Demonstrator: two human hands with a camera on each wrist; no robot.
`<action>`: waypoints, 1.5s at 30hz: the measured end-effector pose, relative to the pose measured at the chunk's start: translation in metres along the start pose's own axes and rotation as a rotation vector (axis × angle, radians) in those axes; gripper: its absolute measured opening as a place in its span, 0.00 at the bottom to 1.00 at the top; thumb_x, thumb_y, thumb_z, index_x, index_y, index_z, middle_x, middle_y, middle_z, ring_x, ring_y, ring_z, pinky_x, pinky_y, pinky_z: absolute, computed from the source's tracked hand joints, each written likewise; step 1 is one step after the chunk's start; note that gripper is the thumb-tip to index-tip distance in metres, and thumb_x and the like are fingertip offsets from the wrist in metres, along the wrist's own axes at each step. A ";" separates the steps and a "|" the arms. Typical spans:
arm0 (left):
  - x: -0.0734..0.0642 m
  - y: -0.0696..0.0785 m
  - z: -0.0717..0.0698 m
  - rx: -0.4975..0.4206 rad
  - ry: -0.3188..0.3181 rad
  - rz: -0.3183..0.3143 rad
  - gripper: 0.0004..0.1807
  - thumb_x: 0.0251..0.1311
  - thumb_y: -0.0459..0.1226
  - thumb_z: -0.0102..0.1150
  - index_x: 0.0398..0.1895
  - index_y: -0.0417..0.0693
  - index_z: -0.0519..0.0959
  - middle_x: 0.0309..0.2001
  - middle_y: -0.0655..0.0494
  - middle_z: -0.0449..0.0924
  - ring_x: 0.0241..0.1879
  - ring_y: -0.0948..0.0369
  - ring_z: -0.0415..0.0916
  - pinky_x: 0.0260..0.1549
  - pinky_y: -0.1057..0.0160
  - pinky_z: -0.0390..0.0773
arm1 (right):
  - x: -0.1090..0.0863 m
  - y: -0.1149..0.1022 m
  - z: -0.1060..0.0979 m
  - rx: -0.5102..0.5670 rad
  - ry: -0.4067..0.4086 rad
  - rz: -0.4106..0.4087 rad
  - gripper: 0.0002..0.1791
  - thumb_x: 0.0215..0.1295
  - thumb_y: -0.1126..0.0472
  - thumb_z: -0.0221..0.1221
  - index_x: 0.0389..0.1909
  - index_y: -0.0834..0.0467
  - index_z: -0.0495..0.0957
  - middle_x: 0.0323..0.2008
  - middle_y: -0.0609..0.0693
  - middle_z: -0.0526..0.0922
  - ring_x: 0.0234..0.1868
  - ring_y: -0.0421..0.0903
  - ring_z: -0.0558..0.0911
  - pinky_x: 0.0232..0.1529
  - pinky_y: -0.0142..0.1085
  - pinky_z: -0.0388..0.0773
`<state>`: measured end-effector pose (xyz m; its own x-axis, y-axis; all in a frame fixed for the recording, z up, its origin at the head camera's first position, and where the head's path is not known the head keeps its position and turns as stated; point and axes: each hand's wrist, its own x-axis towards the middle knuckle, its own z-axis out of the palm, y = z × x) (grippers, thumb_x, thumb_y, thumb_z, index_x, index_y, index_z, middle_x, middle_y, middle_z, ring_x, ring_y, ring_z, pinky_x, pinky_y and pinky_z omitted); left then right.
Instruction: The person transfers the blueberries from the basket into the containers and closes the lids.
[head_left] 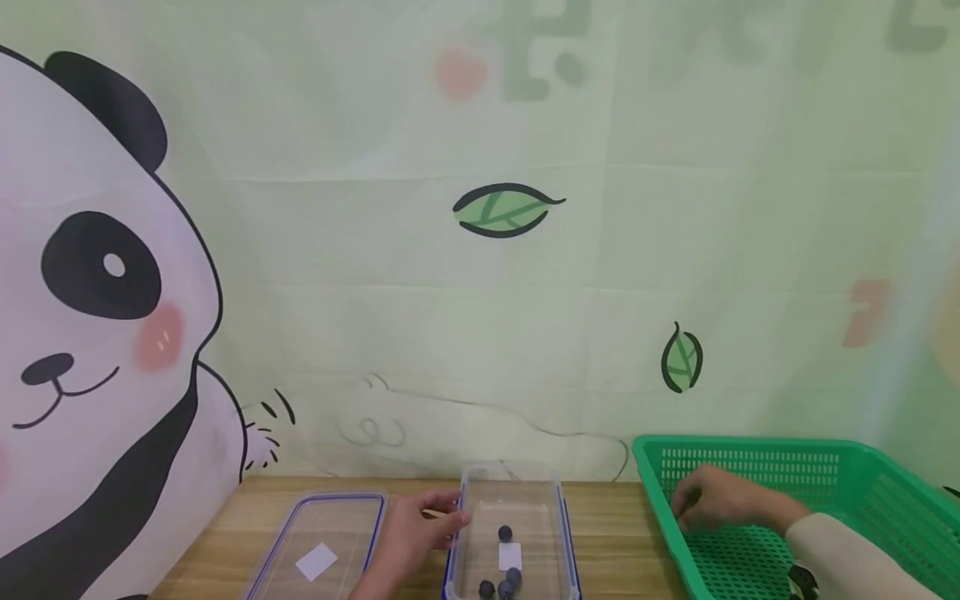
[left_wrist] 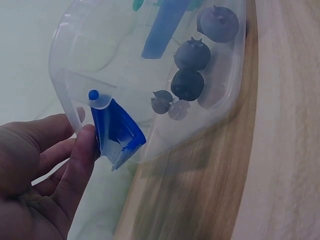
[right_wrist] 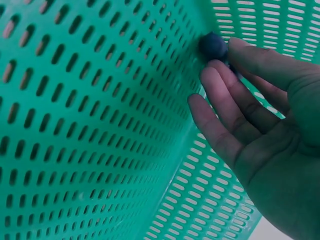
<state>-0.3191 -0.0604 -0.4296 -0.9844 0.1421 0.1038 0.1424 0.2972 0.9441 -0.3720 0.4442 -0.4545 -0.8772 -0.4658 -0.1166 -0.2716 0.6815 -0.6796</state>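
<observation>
A clear plastic container [head_left: 542, 521] with blue latches stands on the table, several blueberries [head_left: 505, 532] inside it and a white square on its base. At its left side my left hand [head_left: 416, 531] grips the wall by a blue latch [left_wrist: 117, 131], thumb on the near face and fingers behind. My right hand [head_left: 720, 498] reaches down into the green basket [head_left: 757, 443]. In the right wrist view, its thumb and curled fingertips pinch a dark blueberry [right_wrist: 213, 46] at the basket's corner. Another dark bit shows partly hidden between those fingers.
Left of my left hand, a clear lid [head_left: 330, 518] with a blue seal and a white square lies on the wooden table [head_left: 611, 533]. Behind everything hangs a pale green cloth [head_left: 360, 292] printed with a panda and leaves.
</observation>
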 end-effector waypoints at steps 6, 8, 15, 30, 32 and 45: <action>-0.001 0.001 0.000 -0.003 0.004 0.004 0.20 0.62 0.30 0.75 0.57 0.32 0.85 0.39 0.53 0.86 0.33 0.59 0.86 0.31 0.61 0.91 | 0.011 0.020 0.001 -0.017 -0.017 0.013 0.04 0.62 0.60 0.73 0.37 0.51 0.88 0.33 0.47 0.86 0.30 0.46 0.85 0.26 0.37 0.86; -0.001 0.001 0.000 -0.002 0.005 0.008 0.20 0.62 0.30 0.75 0.57 0.32 0.85 0.39 0.53 0.86 0.32 0.59 0.86 0.31 0.61 0.91 | 0.003 -0.005 0.004 -0.061 -0.019 0.034 0.03 0.63 0.62 0.70 0.35 0.51 0.86 0.32 0.45 0.85 0.30 0.44 0.84 0.27 0.37 0.86; -0.001 -0.001 0.000 0.002 0.003 0.025 0.20 0.62 0.30 0.76 0.56 0.32 0.85 0.39 0.53 0.87 0.32 0.59 0.86 0.31 0.61 0.91 | -0.017 -0.066 0.012 -0.103 -0.015 0.144 0.04 0.61 0.66 0.68 0.31 0.54 0.85 0.30 0.47 0.84 0.31 0.45 0.83 0.32 0.38 0.85; -0.003 0.000 -0.002 0.007 0.000 0.044 0.20 0.62 0.31 0.76 0.56 0.32 0.85 0.39 0.52 0.87 0.31 0.58 0.86 0.30 0.61 0.91 | -0.021 -0.087 -0.004 -0.119 0.104 -0.074 0.04 0.69 0.64 0.66 0.39 0.57 0.89 0.37 0.45 0.88 0.37 0.42 0.85 0.36 0.40 0.88; -0.003 -0.001 -0.002 0.008 0.001 0.044 0.20 0.62 0.31 0.76 0.56 0.33 0.85 0.39 0.52 0.87 0.30 0.58 0.86 0.30 0.61 0.91 | -0.028 -0.104 -0.007 -0.083 0.151 -0.068 0.05 0.69 0.64 0.67 0.41 0.61 0.89 0.40 0.49 0.88 0.40 0.45 0.85 0.39 0.41 0.88; -0.004 -0.003 -0.002 0.021 0.006 0.086 0.20 0.61 0.31 0.77 0.55 0.33 0.86 0.37 0.52 0.87 0.28 0.58 0.86 0.27 0.60 0.90 | -0.059 -0.162 -0.018 -0.132 0.421 -0.023 0.12 0.74 0.54 0.67 0.48 0.59 0.88 0.44 0.46 0.89 0.49 0.50 0.85 0.47 0.44 0.86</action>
<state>-0.3161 -0.0640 -0.4317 -0.9691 0.1623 0.1860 0.2284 0.3038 0.9250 -0.2832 0.3718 -0.3242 -0.9478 -0.2295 0.2214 -0.3170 0.7525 -0.5772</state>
